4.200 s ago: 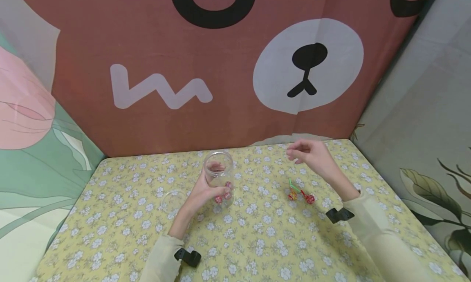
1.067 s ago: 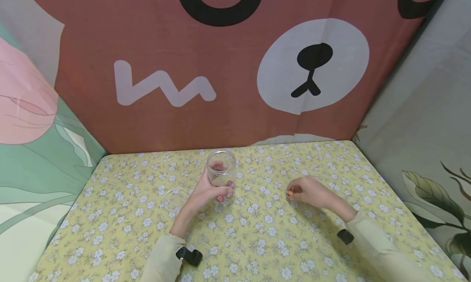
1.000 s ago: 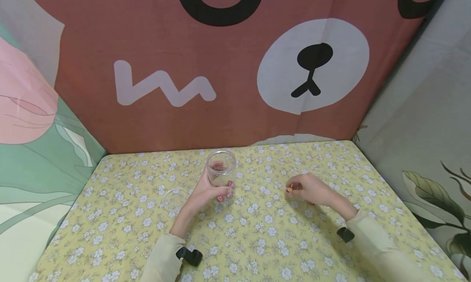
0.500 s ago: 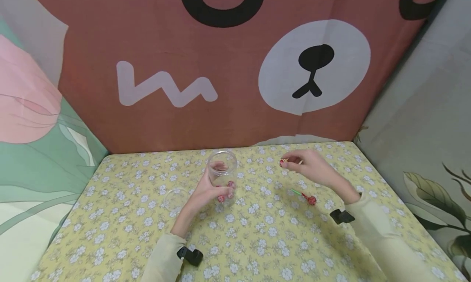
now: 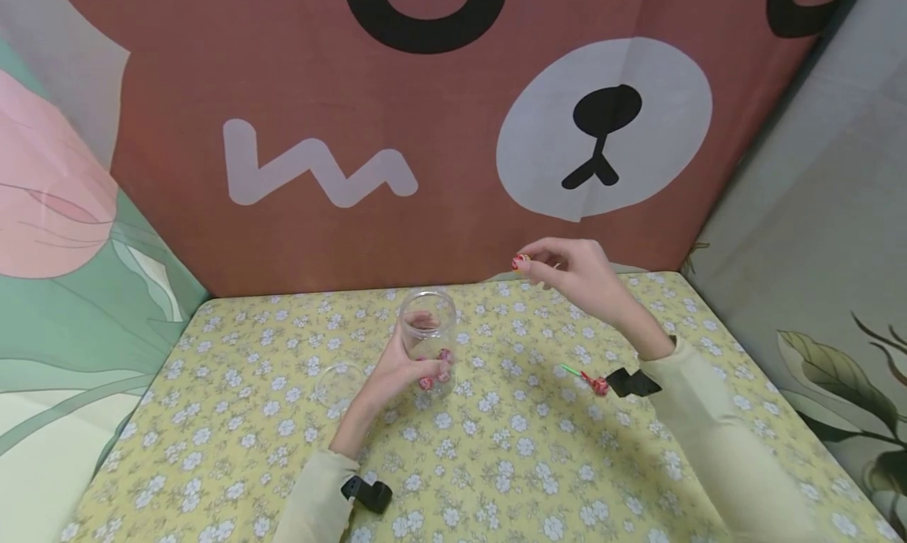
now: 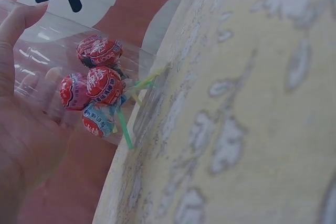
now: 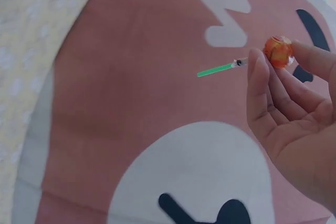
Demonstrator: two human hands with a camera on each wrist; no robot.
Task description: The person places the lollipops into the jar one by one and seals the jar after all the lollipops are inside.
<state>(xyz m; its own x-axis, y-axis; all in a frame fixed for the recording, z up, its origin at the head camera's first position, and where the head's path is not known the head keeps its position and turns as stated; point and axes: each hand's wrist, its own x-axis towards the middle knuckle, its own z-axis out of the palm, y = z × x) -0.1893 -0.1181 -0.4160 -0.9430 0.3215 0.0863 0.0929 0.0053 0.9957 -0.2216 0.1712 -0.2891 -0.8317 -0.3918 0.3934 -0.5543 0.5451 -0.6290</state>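
My left hand (image 5: 390,374) grips an upright, uncapped clear plastic jar (image 5: 445,340) on the table. Inside it, near the bottom, several wrapped lollipops (image 6: 104,85) lie heads up in the left wrist view, with red, pink and blue wrappers. Raised above the table's far side, my right hand (image 5: 577,275) pinches another lollipop (image 7: 279,52) by its head between thumb and fingers. That one has an orange-red wrapper and a green stick pointing away from the hand. A red lollipop (image 5: 598,385) with a green stick lies on the table beneath the right forearm.
A round transparent lid (image 5: 340,384) lies on the table left of the jar. The table wears a yellow flowered cloth (image 5: 510,464). A brown bear-print curtain (image 5: 319,244) hangs along its far edge, with printed fabric at both sides.
My right hand, empty at first, has taken one of two lollipops from the table and lifted it up and leftward. The left hand has stayed on the jar.
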